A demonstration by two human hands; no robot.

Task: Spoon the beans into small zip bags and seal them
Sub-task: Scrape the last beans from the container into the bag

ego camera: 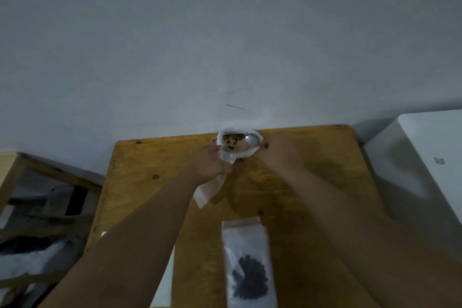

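- Left hand [209,163]: fingers pinch the mouth of an empty small zip bag [208,191], which hangs just beside the white bowl [250,154].
- Right hand [280,151]: fingers curl round the handle of the metal spoon [252,140], whose head lies inside the bowl.
- Beans [233,138]: a few dark ones in the bowl, at the far edge of the wooden tabletop [312,195].
- Filled zip bag [248,260]: lies flat on the near tabletop, holding dark beans.

The right hand [277,150] is blurred; the filled bag [247,265] runs off the bottom edge.
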